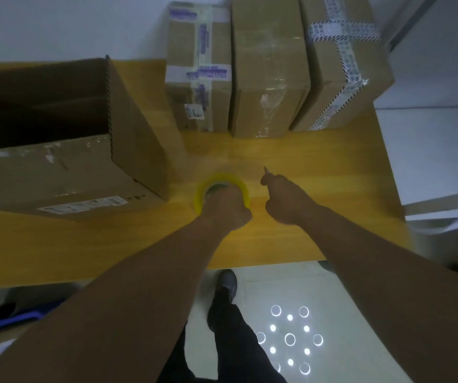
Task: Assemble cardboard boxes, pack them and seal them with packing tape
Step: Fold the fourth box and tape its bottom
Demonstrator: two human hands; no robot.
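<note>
Open box runs off the left edge.

Translucent yellow tape roll, darker core. Yellow-orange wood-grain table. Brown open box, dark inside, with a white label printed in black bars. Brown left sealed box with whitish tape printed purple. Plain brown middle sealed box with clear glossy tape. Brown right sealed box — white tape edged in black-and-white stripes. Dark grey small tool. Pale floor — white rings and dots of reflected light. Black trousers; dark grey shoe.

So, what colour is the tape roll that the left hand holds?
Yellow. The tape roll shows best in the head view, the only one.
</note>
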